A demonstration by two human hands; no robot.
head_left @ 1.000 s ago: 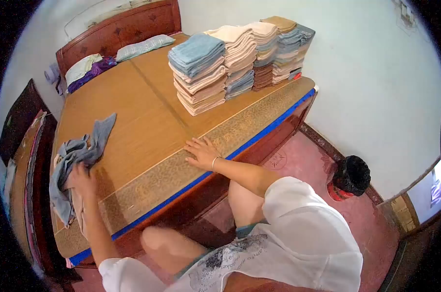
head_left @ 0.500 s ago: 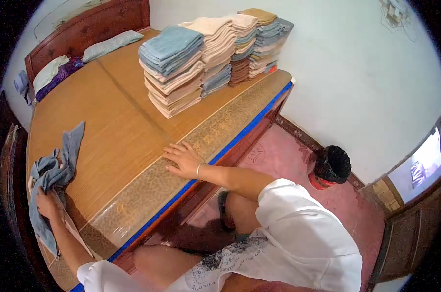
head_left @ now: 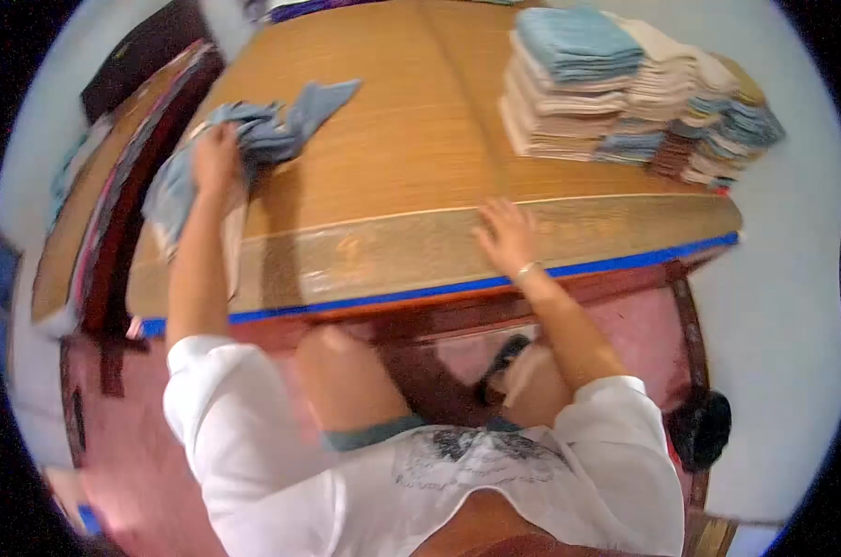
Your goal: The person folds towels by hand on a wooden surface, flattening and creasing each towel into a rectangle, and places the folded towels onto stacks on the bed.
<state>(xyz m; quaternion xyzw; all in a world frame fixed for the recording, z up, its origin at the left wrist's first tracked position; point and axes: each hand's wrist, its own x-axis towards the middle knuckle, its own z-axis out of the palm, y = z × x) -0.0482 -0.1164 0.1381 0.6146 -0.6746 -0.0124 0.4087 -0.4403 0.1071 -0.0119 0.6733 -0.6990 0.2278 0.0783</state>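
My left hand [head_left: 215, 160] is closed on a crumpled blue-grey towel [head_left: 276, 135] at the left of the bed mat. A pale cloth [head_left: 235, 227] hangs below it, partly hidden by my forearm. The fingertips of this hand are hidden in the folds. My right hand [head_left: 508, 236] lies with fingers spread on the patterned border of the mat [head_left: 383, 246], near the front edge, and holds nothing. Beyond it, at the right, stands a stack of folded towels [head_left: 569, 93], blue on top and cream and tan below.
More folded towel stacks [head_left: 666, 88] stand at the right end of the bed by the wall. Another narrow surface [head_left: 109, 186] lies to the left, past a dark wooden edge. A black-lined bin [head_left: 702, 429] sits on the pink floor [head_left: 142, 446] at the lower right.
The view has swung left, so the bed and stacks appear farther right. My left hand is still on the blue-grey towel, and my right hand still rests on the border.
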